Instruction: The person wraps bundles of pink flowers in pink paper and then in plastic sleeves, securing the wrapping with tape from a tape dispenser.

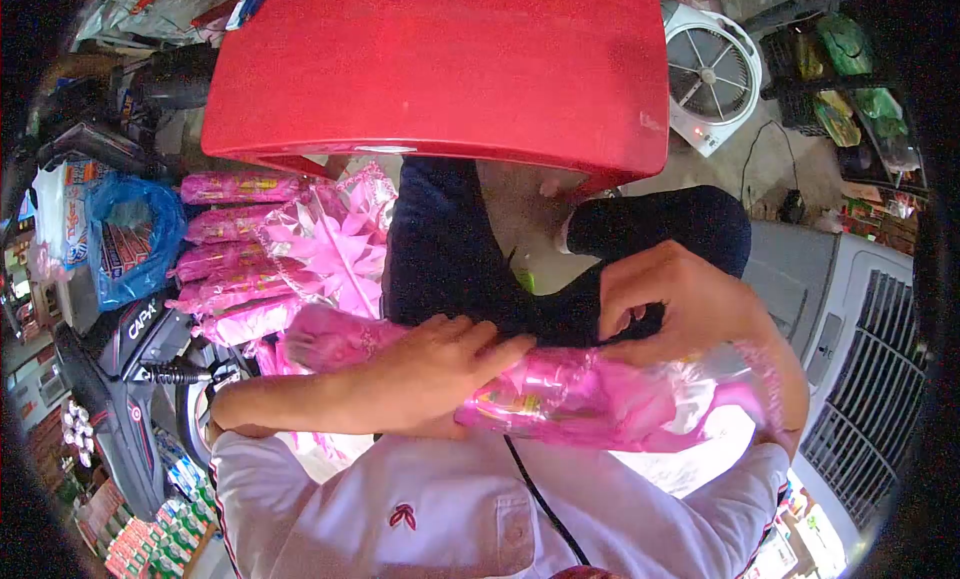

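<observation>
Across my lap lies a long pink package [575, 399] in clear plastic film. A small yellow-green printed patch shows on its side. My left hand [450, 364] lies over its left part, fingers wrapped round it. At the package's upper edge, right of centre, my right hand [680, 294] is curled, thumb and fingers pinched together at the film. The exact spot it grips is partly hidden. Loose, shiny film spreads at the package's right end. Left of my legs, several similar pink packages [235, 224] are stacked side by side, with a pink star-shaped piece [325, 244] beside them.
A red table [440, 69] stands in front of my knees. To its right are a white fan [708, 76] and, nearer, a grey vented appliance [860, 379]. A blue plastic bag [130, 244] and a black motorbike part [130, 379] sit at the left.
</observation>
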`<state>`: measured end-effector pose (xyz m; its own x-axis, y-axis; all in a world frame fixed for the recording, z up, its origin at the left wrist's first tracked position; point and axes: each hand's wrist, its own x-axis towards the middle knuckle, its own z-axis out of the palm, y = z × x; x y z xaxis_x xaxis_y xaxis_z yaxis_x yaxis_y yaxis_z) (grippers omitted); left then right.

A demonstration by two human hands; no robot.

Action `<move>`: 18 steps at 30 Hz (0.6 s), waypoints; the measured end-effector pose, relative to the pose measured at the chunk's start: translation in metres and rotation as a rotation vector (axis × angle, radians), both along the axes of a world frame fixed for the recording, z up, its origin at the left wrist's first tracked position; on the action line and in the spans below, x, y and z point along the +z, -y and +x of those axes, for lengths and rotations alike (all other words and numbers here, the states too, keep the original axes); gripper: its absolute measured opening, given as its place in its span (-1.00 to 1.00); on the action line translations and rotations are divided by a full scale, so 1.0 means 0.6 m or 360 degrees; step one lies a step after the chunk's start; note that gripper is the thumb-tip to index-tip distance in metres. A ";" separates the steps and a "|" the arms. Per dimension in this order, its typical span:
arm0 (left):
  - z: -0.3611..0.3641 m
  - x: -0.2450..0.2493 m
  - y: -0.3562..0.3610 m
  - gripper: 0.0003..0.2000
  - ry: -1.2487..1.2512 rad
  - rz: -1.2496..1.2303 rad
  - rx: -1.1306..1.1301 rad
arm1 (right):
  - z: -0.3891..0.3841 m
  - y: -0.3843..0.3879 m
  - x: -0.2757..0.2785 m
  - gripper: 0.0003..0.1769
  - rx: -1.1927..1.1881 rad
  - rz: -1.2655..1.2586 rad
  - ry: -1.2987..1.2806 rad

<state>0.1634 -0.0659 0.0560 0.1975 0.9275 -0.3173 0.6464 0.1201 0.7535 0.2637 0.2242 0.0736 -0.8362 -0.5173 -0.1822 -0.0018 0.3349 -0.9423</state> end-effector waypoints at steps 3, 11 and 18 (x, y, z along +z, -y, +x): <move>0.008 -0.009 0.002 0.09 0.0062 -0.0104 -0.0132 | -0.001 0.023 0.005 -0.82 0.0205 0.0105 -0.0226; 0.002 -0.011 0.013 -0.05 0.0208 0.0033 -0.0085 | 0.010 0.055 0.016 -0.83 0.0448 0.0400 -0.0562; -0.014 -0.021 0.015 0.01 0.0547 -0.0083 -0.0133 | 0.000 0.052 0.010 -0.84 0.0173 -0.0046 -0.0416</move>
